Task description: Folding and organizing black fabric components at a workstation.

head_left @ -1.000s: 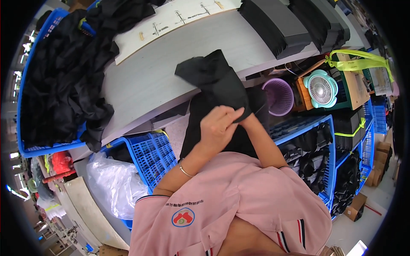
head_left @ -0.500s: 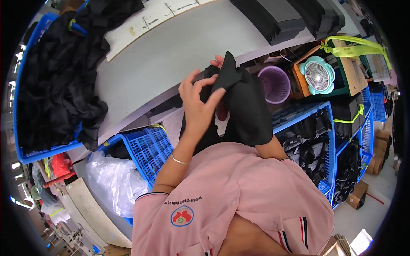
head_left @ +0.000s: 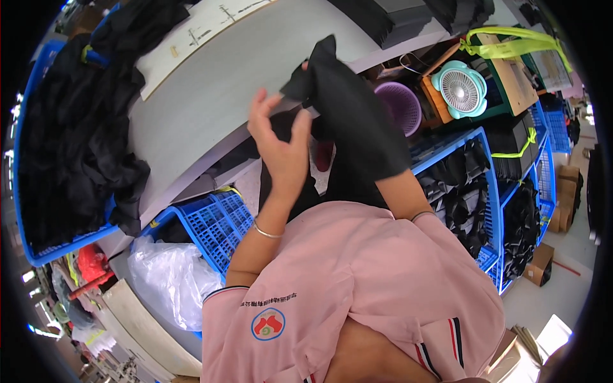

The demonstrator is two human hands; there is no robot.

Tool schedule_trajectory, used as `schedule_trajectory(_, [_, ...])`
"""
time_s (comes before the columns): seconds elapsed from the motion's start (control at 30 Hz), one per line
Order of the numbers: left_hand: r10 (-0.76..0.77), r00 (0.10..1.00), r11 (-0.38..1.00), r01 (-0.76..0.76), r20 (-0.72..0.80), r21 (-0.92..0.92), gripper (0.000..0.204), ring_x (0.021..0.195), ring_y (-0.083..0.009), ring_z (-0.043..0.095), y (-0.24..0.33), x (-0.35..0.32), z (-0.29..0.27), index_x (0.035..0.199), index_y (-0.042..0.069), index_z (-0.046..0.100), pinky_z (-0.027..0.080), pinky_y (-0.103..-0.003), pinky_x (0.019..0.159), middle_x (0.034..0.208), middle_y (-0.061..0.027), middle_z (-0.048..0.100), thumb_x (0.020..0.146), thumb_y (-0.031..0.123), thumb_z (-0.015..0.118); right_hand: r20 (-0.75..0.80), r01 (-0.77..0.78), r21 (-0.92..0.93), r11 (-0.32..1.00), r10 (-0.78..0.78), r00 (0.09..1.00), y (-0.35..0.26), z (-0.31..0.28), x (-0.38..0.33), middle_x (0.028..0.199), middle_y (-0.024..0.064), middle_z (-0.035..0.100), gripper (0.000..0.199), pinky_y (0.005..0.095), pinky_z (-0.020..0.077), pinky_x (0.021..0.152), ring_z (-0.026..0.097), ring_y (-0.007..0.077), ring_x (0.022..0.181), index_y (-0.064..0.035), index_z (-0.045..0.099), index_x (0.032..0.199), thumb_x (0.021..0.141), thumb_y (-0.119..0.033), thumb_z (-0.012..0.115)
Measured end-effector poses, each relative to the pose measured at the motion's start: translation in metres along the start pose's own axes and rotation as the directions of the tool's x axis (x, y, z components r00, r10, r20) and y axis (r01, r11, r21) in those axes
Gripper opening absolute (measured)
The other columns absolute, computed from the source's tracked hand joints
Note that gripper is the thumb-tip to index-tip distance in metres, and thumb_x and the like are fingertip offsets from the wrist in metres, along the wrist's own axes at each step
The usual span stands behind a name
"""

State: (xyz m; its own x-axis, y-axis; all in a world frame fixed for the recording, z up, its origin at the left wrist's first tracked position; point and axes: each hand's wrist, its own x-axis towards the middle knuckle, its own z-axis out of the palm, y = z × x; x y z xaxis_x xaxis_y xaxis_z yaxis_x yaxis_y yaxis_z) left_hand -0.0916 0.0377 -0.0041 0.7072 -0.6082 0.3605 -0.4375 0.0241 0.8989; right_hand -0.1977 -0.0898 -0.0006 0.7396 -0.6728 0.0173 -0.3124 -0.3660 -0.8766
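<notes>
A tube-like piece of black cloth (head_left: 361, 118) covers my right forearm from mid-forearm up past the hand. Its far end stands up in a folded point above the table's front edge. Of my right hand (head_left: 305, 65) only a bit of fingertip shows at the cloth's left side; the other fingers are hidden by the fabric. My left hand (head_left: 281, 150) is just left of the cloth, open, its thumb and fingers apart and slightly blurred. Nothing is held in it, and a small gap seems to separate it from the cloth.
The grey table (head_left: 191, 115) carries a white marked board (head_left: 191, 38) and stacked black pieces (head_left: 367, 22). A blue crate (head_left: 32, 217) heaped with black cloth stands left. Rightward are a purple basket (head_left: 402, 105), a small fan (head_left: 460, 89) and blue crates (head_left: 488, 191). Clear plastic (head_left: 169, 274) lies lower left.
My right arm has reached farther forward with the cloth on it, and the cloth looks straighter. My left hand has come off the cloth and moved left, its fingers spreading. The view has shifted slightly.
</notes>
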Motion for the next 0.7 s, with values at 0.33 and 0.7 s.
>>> schedule_trajectory(0.33, [0.425,0.891,0.896,-0.439,0.158,0.063,0.032,0.116,-0.0322,0.059,-0.006,-0.033,0.011,0.111,0.006,0.063,0.046,-0.038,0.100,0.115,-0.0138,0.066,0.082,0.001,0.073,-0.170,0.038,0.091,0.995,-0.022,0.985,0.011,0.026,0.045,0.125,0.0117,0.061,0.033,0.0320,0.0461,0.099,0.058,0.0210,0.113,0.0010,0.056,0.128,0.100,-0.016,0.055])
schedule_trajectory(0.7, [0.310,0.918,0.949,-0.314,0.246,-0.020,0.043,0.123,-0.0367,0.051,-0.010,-0.047,0.019,0.112,0.005,0.061,0.040,-0.045,0.106,0.127,-0.0161,0.058,0.071,-0.003,0.071,-0.287,0.086,0.199,0.976,-0.027,0.958,0.031,0.044,0.034,0.125,0.0124,0.061,0.031,0.0329,0.0459,0.099,0.058,0.0223,0.114,0.0009,0.057,0.127,0.101,-0.015,0.053])
